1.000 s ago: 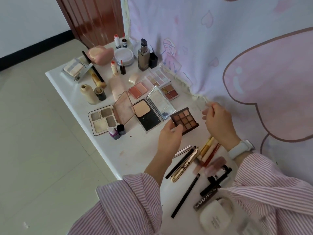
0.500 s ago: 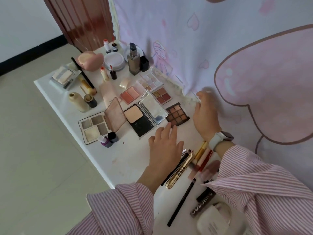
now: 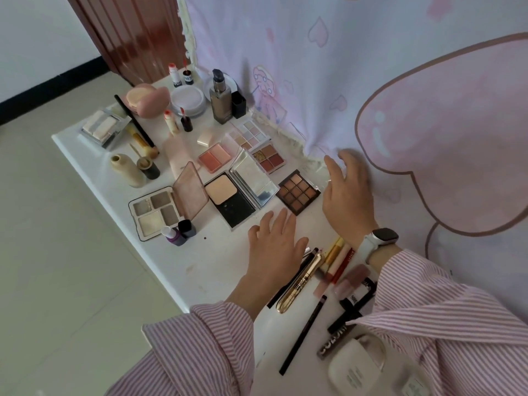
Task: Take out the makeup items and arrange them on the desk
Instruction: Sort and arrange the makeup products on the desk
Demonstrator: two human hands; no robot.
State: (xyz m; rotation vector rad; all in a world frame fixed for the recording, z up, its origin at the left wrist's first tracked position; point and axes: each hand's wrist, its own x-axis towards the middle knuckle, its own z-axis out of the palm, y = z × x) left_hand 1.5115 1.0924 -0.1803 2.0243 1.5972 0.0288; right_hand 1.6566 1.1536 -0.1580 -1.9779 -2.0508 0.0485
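Your two hands hover over a white desk (image 3: 94, 170) crowded with makeup, seen from the head camera.

Your left hand (image 3: 274, 250) lies flat with fingers straight and slightly spread, its edge beside a gold tube (image 3: 301, 282) and a row of pencils (image 3: 337, 261). Your right hand (image 3: 347, 192), a white watch (image 3: 374, 242) on its wrist, reaches toward the pink curtain (image 3: 428, 124) with fingers loosely apart, holding nothing that shows. The brown eyeshadow palette (image 3: 298, 191) sits on the desk between both hands, just beside an open powder compact (image 3: 234, 195). Farther back stand a foundation bottle (image 3: 220, 102), a pink puff case (image 3: 148, 100) and a grey palette (image 3: 154, 211).
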